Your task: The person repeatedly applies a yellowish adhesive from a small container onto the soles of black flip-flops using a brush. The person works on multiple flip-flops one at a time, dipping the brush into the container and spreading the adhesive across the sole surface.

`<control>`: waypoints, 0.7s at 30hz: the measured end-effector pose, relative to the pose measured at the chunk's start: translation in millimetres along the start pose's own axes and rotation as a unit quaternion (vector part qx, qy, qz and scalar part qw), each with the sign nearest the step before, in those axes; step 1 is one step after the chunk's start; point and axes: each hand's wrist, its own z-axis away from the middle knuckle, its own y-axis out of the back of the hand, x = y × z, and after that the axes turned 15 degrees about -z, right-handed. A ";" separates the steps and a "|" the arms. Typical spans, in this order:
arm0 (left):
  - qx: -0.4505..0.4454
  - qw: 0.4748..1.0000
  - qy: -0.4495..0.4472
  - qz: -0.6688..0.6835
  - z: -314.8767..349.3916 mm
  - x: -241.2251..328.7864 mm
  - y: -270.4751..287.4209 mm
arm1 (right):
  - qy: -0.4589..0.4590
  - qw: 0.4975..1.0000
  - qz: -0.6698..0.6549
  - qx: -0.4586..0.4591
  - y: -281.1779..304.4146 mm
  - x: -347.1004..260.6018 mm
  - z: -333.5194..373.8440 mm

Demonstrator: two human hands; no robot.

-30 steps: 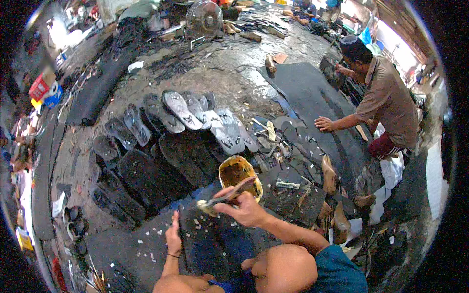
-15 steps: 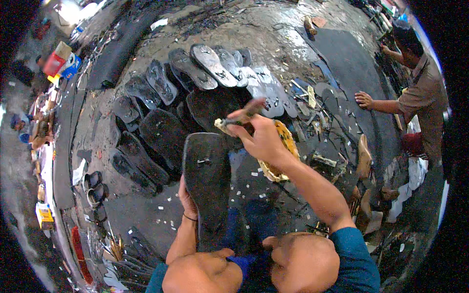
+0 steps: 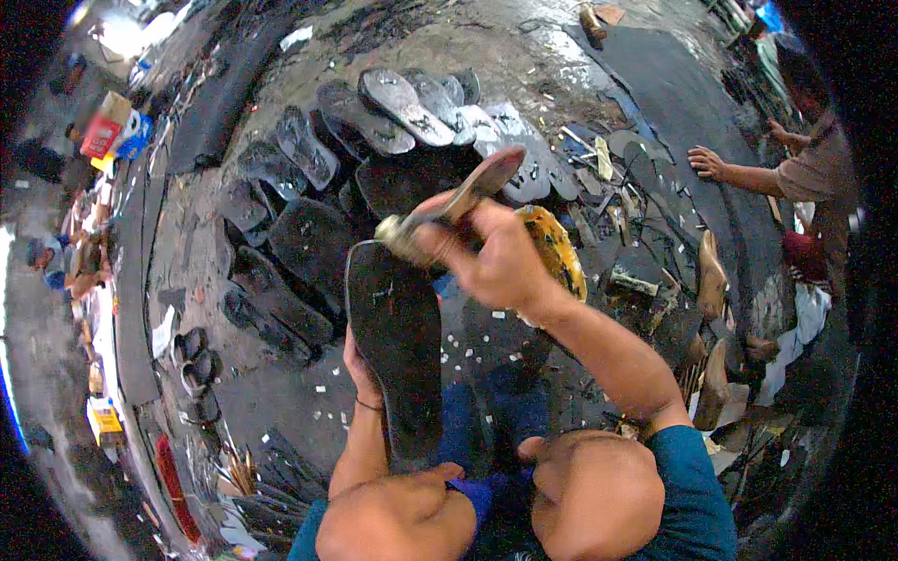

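The dark sole (image 3: 395, 346), at the centre of the frame, is grasped only along its left edge by the left hand (image 3: 363, 369), so it could be tipped if that one-sided hold slips; the brush (image 3: 486, 182) is clasped in the right hand's (image 3: 496, 262) fingers close to its pale, blurred tip, so skin could be smeared. The tub (image 3: 566, 252), right of centre, could be jostled by the nearby right forearm; yellow coating with dark spots is seen inside, but its fill cannot be told.
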 end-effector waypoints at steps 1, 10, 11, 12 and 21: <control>0.020 0.999 0.000 -0.045 -2.0 -7.3 -1.8 | 0.056 0.994 0.085 -0.032 8.5 6.0 3.2; 0.052 0.988 -0.087 0.114 -27.2 -25.8 93.7 | -0.176 0.951 -0.057 -0.249 -19.7 11.8 115.3; 0.140 0.984 -0.089 0.061 -21.2 -44.9 147.1 | -0.188 0.943 -0.103 -0.253 -22.7 10.2 121.3; 0.216 0.974 -0.059 0.028 -12.6 -56.1 166.4 | -0.210 0.938 -0.128 -0.246 -16.4 7.6 128.6; 0.298 0.933 0.203 -0.009 146.3 -90.6 159.7 | -0.125 0.856 0.498 0.063 126.9 57.3 68.2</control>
